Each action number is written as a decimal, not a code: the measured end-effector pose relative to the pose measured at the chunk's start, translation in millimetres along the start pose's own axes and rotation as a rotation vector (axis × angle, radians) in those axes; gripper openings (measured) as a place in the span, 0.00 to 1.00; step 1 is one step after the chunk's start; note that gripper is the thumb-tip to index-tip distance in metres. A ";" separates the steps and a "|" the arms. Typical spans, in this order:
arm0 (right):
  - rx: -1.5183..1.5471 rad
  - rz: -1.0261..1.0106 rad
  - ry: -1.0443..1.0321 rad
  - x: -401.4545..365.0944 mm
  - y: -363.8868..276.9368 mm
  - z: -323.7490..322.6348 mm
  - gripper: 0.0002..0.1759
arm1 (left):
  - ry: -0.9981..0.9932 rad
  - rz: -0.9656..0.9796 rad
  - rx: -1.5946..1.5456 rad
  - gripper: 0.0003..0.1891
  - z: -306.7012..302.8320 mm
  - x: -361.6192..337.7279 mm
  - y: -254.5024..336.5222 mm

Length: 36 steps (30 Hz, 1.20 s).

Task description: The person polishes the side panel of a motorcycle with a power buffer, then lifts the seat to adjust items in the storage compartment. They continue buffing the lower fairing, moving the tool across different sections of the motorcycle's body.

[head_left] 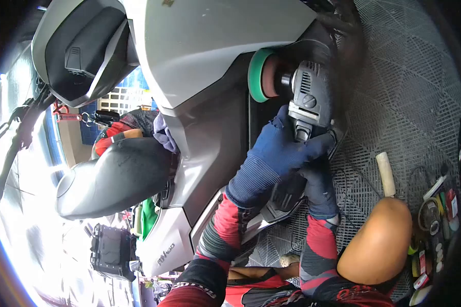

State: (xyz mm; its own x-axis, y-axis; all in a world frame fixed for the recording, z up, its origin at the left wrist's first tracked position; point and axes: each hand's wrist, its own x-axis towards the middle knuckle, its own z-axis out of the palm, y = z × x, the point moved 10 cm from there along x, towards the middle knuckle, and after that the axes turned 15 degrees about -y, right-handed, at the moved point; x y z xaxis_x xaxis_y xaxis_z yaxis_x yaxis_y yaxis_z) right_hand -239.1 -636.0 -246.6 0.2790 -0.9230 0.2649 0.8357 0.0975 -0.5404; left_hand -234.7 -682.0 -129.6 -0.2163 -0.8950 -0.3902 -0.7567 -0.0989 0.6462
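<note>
A grey and black polisher (312, 89) with a green-edged round pad (257, 77) is held in both my gloved hands. The pad faces the silver and dark side panels of a scooter (202, 66), right at the dark lower panel. My left hand (271, 151), in a blue glove, wraps round the body just behind the polisher's head. Lower down, my right hand (320, 187), also gloved, is closed on the rear handle, partly hidden behind the left. A dark cord (356, 174) trails over the floor beside it.
Across the scooter, a person's red and black sleeve (107, 140) shows near the seat (120, 176) and a purple cloth (163, 134). A pale cylinder (385, 174) and several small tools and tapes (435, 220) lie on the grey grid floor (399, 87). My bent knee (379, 240) is close by.
</note>
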 end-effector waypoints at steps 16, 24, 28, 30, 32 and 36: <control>0.352 -0.070 -0.037 3.6 63.8 78.1 0.47 | -0.006 -0.192 0.598 0.33 -27.8 -34.2 14.6; -0.097 -0.072 -0.118 -4.7 106.2 123.8 0.46 | -0.044 -0.266 0.600 0.35 -33.9 -56.3 2.4; -0.038 -0.073 -0.066 -3.8 98.9 109.4 0.45 | -0.050 -0.162 0.593 0.35 -35.2 -48.0 9.1; -0.029 -0.074 -0.052 -2.2 96.6 105.7 0.44 | -0.068 -0.146 0.565 0.35 -34.6 -41.7 11.1; -0.047 -0.074 -0.051 -1.8 96.9 106.2 0.44 | -0.084 -0.131 0.537 0.35 -33.3 -42.8 12.8; -0.270 -0.093 -0.139 -1.4 126.1 143.5 0.43 | -0.031 -0.338 0.654 0.36 -38.9 -64.4 7.0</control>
State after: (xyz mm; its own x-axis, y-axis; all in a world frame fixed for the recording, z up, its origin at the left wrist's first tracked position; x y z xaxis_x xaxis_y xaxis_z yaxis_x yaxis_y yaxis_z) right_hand -66.2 -569.1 -200.5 0.2848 -0.8621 0.4191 0.7097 -0.1043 -0.6967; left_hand -202.1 -642.0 -74.4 0.0841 -0.8477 -0.5237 -0.9964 -0.0790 -0.0321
